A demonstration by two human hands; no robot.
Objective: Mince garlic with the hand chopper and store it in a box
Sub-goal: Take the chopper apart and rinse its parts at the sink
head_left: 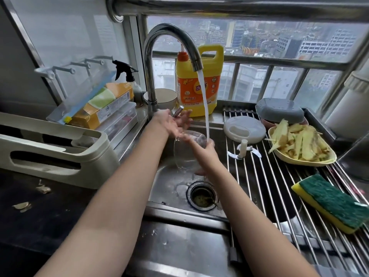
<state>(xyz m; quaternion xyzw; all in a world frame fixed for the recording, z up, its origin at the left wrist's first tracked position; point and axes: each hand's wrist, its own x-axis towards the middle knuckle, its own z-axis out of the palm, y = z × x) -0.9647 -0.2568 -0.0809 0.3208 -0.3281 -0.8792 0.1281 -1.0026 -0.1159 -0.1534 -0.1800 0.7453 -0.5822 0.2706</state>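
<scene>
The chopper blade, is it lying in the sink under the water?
No, the chopper blade lies on the drying rack right of the sink, below the white lid.

yellow detergent jug (199,80) | green-yellow sponge (331,202) | white chopper lid (244,128)

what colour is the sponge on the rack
Yellow with a dark green scouring top, seen in the head view: sponge on the rack.

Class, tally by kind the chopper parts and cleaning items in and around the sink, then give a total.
Chopper parts: 3 – bowl, lid, blade
Sponges: 1
Detergent jugs: 1
Spray bottles: 1
Total: 6
</scene>
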